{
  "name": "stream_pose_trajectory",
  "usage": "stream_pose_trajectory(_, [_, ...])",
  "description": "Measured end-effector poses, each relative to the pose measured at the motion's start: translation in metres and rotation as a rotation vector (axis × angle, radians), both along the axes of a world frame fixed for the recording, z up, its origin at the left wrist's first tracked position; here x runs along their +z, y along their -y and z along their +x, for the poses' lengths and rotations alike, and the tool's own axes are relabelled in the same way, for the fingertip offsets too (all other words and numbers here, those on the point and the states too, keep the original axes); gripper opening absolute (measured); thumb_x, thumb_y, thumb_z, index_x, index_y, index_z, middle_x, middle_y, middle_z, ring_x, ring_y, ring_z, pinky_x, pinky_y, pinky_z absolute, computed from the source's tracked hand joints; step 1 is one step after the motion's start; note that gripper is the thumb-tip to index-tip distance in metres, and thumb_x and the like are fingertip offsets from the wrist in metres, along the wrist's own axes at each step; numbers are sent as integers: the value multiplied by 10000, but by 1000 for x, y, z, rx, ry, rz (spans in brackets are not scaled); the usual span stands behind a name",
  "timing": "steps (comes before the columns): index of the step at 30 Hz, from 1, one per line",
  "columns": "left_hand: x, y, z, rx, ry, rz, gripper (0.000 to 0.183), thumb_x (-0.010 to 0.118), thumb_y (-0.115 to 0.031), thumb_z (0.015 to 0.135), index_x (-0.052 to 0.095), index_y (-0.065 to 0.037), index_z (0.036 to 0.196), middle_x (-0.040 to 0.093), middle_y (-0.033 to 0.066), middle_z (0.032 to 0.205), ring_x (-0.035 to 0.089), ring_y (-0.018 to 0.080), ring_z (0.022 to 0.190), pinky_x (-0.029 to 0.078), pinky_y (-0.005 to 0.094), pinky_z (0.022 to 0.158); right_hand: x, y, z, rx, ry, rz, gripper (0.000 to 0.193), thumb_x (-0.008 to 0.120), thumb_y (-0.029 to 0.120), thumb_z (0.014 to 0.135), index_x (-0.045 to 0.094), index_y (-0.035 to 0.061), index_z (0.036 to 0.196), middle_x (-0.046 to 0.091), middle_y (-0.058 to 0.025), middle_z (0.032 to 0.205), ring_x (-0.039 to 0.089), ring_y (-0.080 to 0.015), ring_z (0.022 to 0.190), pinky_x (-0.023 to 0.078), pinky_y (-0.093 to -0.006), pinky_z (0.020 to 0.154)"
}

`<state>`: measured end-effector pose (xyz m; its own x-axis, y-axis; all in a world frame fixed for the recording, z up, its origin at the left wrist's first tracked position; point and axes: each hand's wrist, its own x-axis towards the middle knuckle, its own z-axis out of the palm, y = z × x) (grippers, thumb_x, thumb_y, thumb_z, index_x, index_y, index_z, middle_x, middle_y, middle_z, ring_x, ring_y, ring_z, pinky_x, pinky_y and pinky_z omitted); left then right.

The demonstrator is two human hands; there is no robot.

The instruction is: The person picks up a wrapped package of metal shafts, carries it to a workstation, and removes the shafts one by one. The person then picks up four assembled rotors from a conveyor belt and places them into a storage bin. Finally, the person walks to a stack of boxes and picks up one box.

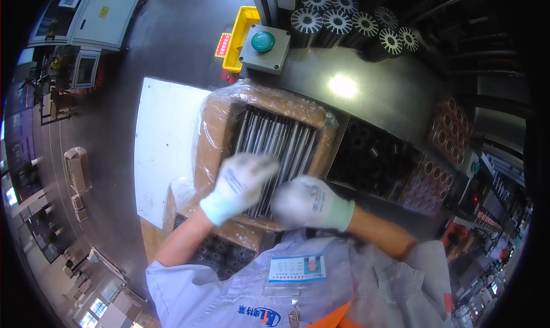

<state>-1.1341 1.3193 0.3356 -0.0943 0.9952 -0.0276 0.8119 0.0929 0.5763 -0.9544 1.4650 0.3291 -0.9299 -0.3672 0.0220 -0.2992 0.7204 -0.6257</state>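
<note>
An ID badge (296,267) hangs nearest; left hand (243,179) and right hand (303,202) blur over metal rods (269,136), grips I can't tell; the carton (211,130) likely keeps rods parallel.

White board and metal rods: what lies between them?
In the head view, the cardboard box's left wall, wrapped in clear plastic, lies between the white board and the metal rods.

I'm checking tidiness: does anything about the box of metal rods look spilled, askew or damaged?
The metal rods lie side by side; only the clear plastic film looks untidy, wrinkled and bunched over the rim of the cardboard box. I see no spill or damage.
</note>
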Motion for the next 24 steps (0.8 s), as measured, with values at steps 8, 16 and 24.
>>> stream_pose_trajectory(8, [-13, -39, -29, 436, -94, -256, 409, 588, -151, 910, 550, -65, 1307, 637, 182, 945, 656, 354, 843, 527, 430, 737, -13, -28, -43, -511, 49, 171, 538, 680, 279, 824, 539, 78, 1304, 499, -153, 1321, 488, -299, 1228, 366, -450, 1059])
stream_pose_trajectory(16, [-17, -43, -37, 356, -125, -447, 386, 582, -177, 908, 540, -60, 1274, 643, 202, 943, 652, 390, 814, 516, 468, 732, -15, -26, -51, -495, 123, 169, 546, 653, 291, 839, 517, 73, 1320, 502, -156, 1335, 442, -298, 1280, 304, -443, 1094])
stream_pose_trajectory(24, [-6, -40, -39, 455, -23, -394, 429, 632, -165, 890, 549, -58, 1296, 648, 219, 986, 652, 388, 858, 516, 443, 752, -1, -33, -46, -514, 259, 40, 524, 631, 296, 860, 518, 65, 1316, 533, -141, 1295, 530, -259, 1196, 385, -420, 1033])
